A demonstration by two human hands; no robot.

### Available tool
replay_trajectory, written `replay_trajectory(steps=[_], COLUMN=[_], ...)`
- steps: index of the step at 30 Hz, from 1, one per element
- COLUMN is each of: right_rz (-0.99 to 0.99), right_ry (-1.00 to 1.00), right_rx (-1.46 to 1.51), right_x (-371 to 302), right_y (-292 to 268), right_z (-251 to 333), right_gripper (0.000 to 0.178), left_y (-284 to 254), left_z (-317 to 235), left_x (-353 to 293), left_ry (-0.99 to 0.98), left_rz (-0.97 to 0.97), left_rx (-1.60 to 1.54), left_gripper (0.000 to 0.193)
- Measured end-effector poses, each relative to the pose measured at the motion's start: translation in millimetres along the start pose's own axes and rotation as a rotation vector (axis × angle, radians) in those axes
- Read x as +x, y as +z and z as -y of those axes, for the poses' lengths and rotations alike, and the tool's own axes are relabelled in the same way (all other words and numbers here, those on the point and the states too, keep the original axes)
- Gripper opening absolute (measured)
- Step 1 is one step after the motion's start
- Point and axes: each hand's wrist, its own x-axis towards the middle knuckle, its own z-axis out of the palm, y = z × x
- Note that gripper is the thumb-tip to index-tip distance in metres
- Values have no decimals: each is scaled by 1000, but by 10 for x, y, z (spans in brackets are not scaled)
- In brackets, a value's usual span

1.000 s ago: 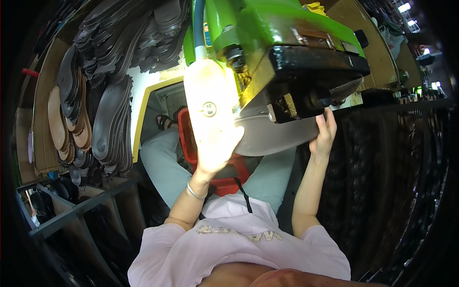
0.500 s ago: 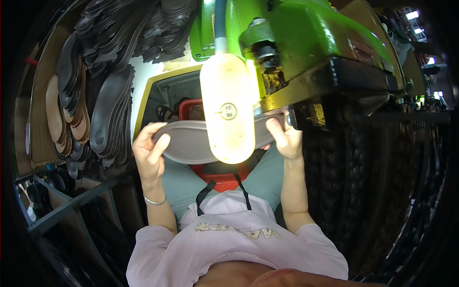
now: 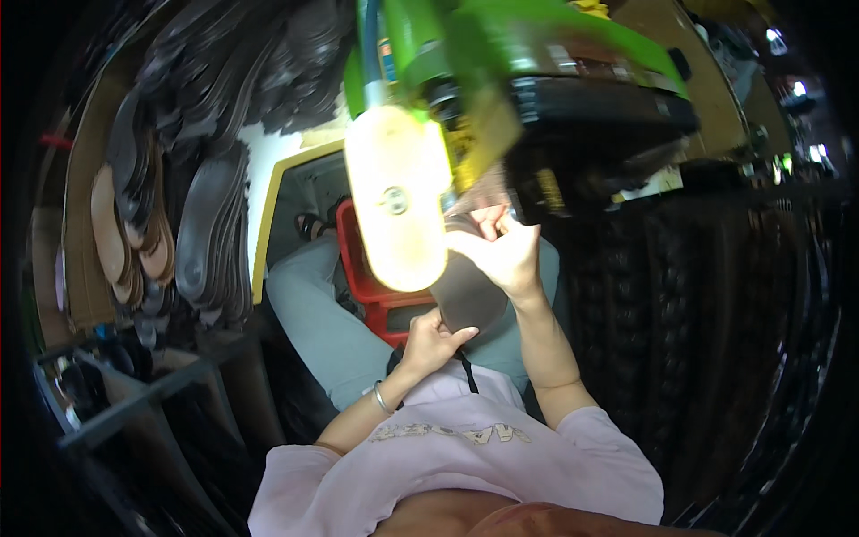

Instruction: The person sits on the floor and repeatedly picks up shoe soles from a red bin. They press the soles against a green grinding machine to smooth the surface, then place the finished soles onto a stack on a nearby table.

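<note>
A dark grey-brown shoe sole (image 3: 469, 302) is tilted steeply in front of me, under the green machine (image 3: 573, 40). My left hand (image 3: 431, 344) pinches its near, rounded end between thumb and fingers. Higher up, my right hand (image 3: 501, 253) is closed on the far part of the sole, right beside the machine's dark lower head (image 3: 541, 188). A glowing oval lamp (image 3: 396, 242) hides some of the sole's left side. The far tip of the sole is blurred, so whether it touches the machine cannot be told.
Stacks of dark soles (image 3: 210, 237) and some tan soles (image 3: 109, 224) fill a cardboard box (image 3: 79, 268) on the left. A red crate (image 3: 349, 255) stands between my knees, behind the lamp. Dark racks (image 3: 662, 313) line the right side; a grey divided rack (image 3: 152, 389) stands lower left.
The sole has turned from lying crosswise to pointing away from me. My left hand came right and nearer my body with its end; my right hand shifted slightly left. The view has also shifted.
</note>
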Motion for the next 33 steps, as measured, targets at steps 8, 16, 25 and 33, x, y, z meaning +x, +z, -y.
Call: replay_trajectory(steps=[8, 16, 25, 33], right_rz=[-848, -846, -718, -487], right_ry=[-79, -21, 475, -194], right_rx=[6, 90, -25, -1205], right_x=[47, 1223, 1143, 1158], right_y=[-1889, -1696, -1618, -1658], right_z=[355, -1181, -1290, -1072], right_gripper=[32, 58, 72, 58], left_y=[-1916, -2577, -2479, -2530], left_z=[-740, -484, -720, -749], left_x=[-6, 4, 51, -261], left_ry=[491, -56, 67, 347], left_rz=[-1114, -1270, -1268, -1354], left_rx=[1214, 1466, 1203, 785], left_gripper=[39, 48, 52, 38])
